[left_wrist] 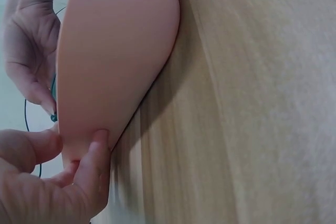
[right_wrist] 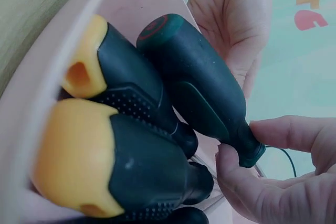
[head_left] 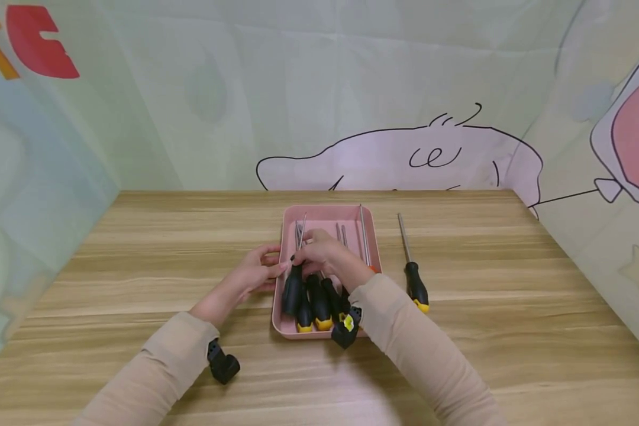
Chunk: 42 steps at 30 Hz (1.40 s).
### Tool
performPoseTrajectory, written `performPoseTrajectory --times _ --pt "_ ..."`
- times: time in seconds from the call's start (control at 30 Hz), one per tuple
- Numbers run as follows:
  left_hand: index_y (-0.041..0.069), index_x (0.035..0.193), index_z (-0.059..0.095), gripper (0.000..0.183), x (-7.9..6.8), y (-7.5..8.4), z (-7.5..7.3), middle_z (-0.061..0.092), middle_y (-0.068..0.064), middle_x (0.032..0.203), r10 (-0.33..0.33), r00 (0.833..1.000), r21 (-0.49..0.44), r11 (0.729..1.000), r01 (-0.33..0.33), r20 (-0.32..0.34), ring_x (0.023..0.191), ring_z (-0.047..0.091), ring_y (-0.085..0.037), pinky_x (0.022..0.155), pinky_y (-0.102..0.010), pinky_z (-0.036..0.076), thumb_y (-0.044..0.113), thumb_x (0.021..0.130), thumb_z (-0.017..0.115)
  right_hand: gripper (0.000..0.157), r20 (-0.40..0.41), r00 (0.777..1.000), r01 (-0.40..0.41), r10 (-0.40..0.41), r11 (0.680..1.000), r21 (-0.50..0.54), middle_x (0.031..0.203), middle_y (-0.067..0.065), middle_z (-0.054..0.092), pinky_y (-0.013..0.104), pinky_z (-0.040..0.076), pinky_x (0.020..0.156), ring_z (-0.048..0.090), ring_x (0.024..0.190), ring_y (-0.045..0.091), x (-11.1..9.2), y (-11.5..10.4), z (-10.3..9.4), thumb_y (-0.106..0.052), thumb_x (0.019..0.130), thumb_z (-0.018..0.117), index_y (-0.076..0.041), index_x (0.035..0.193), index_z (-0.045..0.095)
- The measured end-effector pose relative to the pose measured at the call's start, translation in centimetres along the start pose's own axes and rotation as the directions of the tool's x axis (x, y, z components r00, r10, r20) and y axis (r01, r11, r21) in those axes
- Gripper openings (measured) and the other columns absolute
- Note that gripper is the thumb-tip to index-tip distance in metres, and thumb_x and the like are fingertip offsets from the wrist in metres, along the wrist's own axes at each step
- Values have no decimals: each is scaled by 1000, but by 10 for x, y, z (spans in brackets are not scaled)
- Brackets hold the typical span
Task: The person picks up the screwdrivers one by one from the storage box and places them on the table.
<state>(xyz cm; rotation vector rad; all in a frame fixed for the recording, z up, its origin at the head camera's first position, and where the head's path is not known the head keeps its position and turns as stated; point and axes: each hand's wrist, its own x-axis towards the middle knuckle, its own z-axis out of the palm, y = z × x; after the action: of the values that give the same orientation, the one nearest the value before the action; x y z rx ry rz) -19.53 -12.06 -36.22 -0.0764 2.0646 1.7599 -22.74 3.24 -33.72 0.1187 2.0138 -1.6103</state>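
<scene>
Closely pinched, the thumb and fingers (right_wrist: 286,132) of the right hand (head_left: 327,251) hold a black-handled screwdriver (right_wrist: 197,72) by the narrow neck of its handle. It lies over the left side of a pink tray (head_left: 325,211), shaft toward the far end; whether it touches the tray floor I cannot tell. The left hand (head_left: 252,275) grips the tray's left wall, thumb at the rim, bent fingers against the outside. Beside the held handle, yellow-ended screwdrivers (head_left: 319,302) sit in the tray, with one long shaft (head_left: 364,236) along its right side. Outside, to the right, another yellow-ended driver (head_left: 415,281) lies on the wood-grained table (head_left: 138,266). Beyond hangs a pale printed backdrop (head_left: 191,89).
</scene>
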Motion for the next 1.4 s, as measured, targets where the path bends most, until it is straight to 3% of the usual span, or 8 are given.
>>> performPoseTrajectory --times 0.17,0.43,0.97,1.23,1.4 --pt "-1 142 27 54 0 0 0 38 -27 135 1 1000 -3 1000 -1 -5 98 55 -24 77 -37 53 4 95 51 67 -6 1000 5 -5 1000 -10 109 21 54 35 55 69 62 69 23 0 0 -2 11 81 61 2 141 31" --pt "-1 142 27 54 0 0 0 39 -28 135 -4 1000 1 1000 4 -8 98 55 -25 78 -38 53 4 95 51 66 35 999 5 -5 1000 8 101 20 56 37 55 72 62 76 24 -4 -3 -6 8 82 61 0 141 32" --pt "-1 142 28 52 -1 -1 1 38 -28 135 -4 1000 5 1000 4 -17 102 54 -27 75 -35 53 4 95 50 65 71 997 40 -43 998 39 99 18 59 34 55 72 59 73 21 -16 -11 -16 9 83 60 -1 141 32" --pt "0 142 28 52 -2 0 1 39 -27 135 -1 1000 20 1000 1 -15 105 54 -29 76 -37 53 5 96 49 64 124 989 81 -85 996 35 102 18 57 42 51 83 58 75 23 -22 -11 -23 8 84 59 0 141 32" --pt "0 142 28 52 -1 -1 1 38 -28 135 2 1000 14 1000 -2 -16 104 54 -29 74 -36 53 4 95 49 63 175 978 104 -113 993 64 101 16 54 36 54 74 57 74 21 -26 -12 -27 11 85 56 0 142 32"
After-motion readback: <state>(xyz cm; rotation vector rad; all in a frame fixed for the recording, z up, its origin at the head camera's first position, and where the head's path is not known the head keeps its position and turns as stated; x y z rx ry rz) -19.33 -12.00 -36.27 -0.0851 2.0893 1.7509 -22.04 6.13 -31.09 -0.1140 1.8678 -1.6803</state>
